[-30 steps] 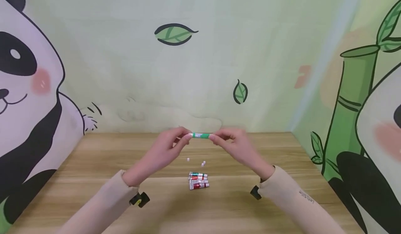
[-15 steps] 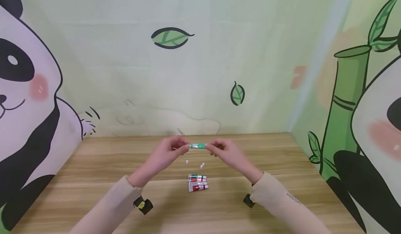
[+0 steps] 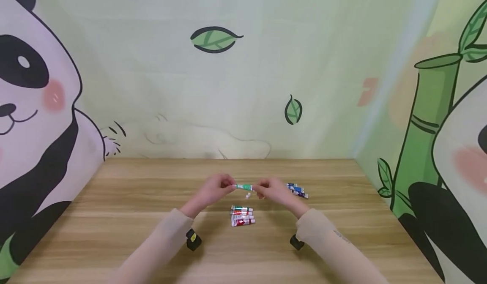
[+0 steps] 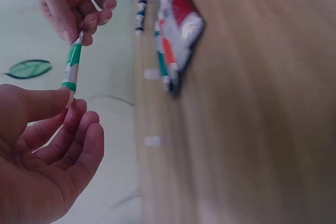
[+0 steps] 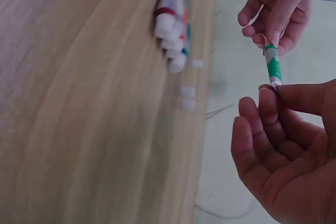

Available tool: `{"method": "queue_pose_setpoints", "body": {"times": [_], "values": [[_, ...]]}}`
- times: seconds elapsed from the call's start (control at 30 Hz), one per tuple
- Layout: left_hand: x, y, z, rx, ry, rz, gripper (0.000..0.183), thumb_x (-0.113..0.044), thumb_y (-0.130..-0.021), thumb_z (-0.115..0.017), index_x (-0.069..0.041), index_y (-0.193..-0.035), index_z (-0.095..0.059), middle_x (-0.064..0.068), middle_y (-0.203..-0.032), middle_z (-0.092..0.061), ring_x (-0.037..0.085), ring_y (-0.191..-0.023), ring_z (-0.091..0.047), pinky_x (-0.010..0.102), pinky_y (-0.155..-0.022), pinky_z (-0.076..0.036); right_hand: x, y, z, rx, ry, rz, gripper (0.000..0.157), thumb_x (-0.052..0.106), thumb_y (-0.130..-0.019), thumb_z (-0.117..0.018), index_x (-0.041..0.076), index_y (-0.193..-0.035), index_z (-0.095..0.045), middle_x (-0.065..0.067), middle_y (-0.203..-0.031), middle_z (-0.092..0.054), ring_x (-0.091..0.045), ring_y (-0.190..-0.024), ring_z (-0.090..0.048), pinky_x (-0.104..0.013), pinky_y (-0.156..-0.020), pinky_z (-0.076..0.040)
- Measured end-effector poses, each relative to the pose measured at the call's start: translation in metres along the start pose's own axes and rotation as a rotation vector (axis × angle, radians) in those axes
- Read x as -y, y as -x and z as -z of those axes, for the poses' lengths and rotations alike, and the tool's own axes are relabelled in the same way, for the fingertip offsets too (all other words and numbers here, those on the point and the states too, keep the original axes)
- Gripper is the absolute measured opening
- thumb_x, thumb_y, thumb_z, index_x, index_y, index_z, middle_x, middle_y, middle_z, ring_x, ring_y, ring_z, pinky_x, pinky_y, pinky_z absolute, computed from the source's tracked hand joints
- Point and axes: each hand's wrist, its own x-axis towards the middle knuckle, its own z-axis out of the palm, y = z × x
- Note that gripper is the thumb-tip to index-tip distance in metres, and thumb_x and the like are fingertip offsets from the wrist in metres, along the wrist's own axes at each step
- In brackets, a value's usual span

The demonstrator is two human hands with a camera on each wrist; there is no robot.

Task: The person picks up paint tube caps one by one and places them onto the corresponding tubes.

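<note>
A small green and white paint tube (image 3: 244,187) is held level above the table between both hands. My left hand (image 3: 217,187) pinches one end with thumb and forefinger. At the other end, my right hand (image 3: 277,191) pinches a silvery tip (image 5: 275,83), its remaining fingers loosely bent. Nearer me, several paint tubes (image 3: 242,222) with red, green and white labels lie side by side, white caps toward the right. Small white pieces like caps (image 3: 248,195) lie on the table just beyond them. Whether the held tube bears a cap cannot be told.
Several blue paint tubes (image 3: 298,193) lie on the wooden table (image 3: 152,233), beside the right hand. A wall cloth (image 3: 243,85) printed with pandas and bamboo rises at the table's back edge.
Both hands, still holding the green tube, have come down in the head view, closer to the table. The blue tubes, earlier out of sight behind the right hand, now show.
</note>
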Motion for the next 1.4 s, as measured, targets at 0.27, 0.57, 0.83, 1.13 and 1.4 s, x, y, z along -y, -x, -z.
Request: {"method": "queue_pose_setpoints", "body": {"times": [0.27, 0.57, 0.83, 1.13, 1.4], "values": [[0.022, -0.001, -0.017, 0.077, 0.021, 0.030, 0.005, -0.006, -0.097, -0.065, -0.002, -0.097, -0.066, 0.005, -0.087, -0.064, 0.017, -0.079, -0.056, 0.029, -0.069, -0.048, -0.020, -0.004, -0.012, 0.103, 0.024, -0.108, 0.026, 0.026, -0.102, -0.060, 0.004, -0.099, -0.073, -0.009, -0.079, -0.067, -0.017, -0.067, -0.058, -0.028, -0.060, -0.048], [0.035, -0.002, -0.018, 0.130, -0.004, 0.038, 0.005, 0.000, -0.091, -0.067, 0.003, -0.094, -0.067, 0.006, -0.082, -0.064, 0.014, -0.074, -0.055, 0.029, -0.069, -0.047, -0.025, -0.011, -0.015, 0.225, 0.027, -0.127, 0.023, 0.021, -0.102, -0.059, 0.004, -0.092, -0.071, -0.005, -0.077, -0.066, -0.013, -0.062, -0.056, -0.024, -0.056, -0.046], [0.033, -0.005, -0.018, 0.159, -0.072, 0.009, 0.005, 0.000, -0.090, -0.069, 0.003, -0.093, -0.069, 0.005, -0.084, -0.068, 0.015, -0.077, -0.059, 0.031, -0.074, -0.050, -0.022, -0.014, -0.010, 0.235, 0.070, -0.171, 0.022, 0.025, -0.099, -0.065, 0.007, -0.089, -0.071, -0.003, -0.075, -0.065, -0.012, -0.061, -0.055, -0.024, -0.055, -0.045], [0.038, -0.005, -0.015, 0.226, -0.045, -0.008, 0.004, 0.002, -0.088, -0.071, 0.004, -0.090, -0.069, 0.006, -0.081, -0.069, 0.011, -0.073, -0.057, 0.027, -0.071, -0.047, -0.021, -0.014, -0.015, 0.231, 0.123, -0.165, 0.020, 0.025, -0.097, -0.068, 0.008, -0.086, -0.072, -0.002, -0.074, -0.066, -0.013, -0.062, -0.058, -0.025, -0.057, -0.048], [0.036, -0.004, -0.012, 0.246, -0.054, 0.002, 0.006, -0.002, -0.088, -0.073, 0.002, -0.092, -0.070, 0.003, -0.083, -0.069, 0.011, -0.075, -0.056, 0.028, -0.073, -0.046, -0.023, -0.015, -0.014, 0.219, 0.149, -0.167, 0.020, 0.026, -0.095, -0.071, 0.009, -0.084, -0.073, -0.002, -0.073, -0.067, -0.013, -0.062, -0.060, -0.027, -0.059, -0.050]]}}
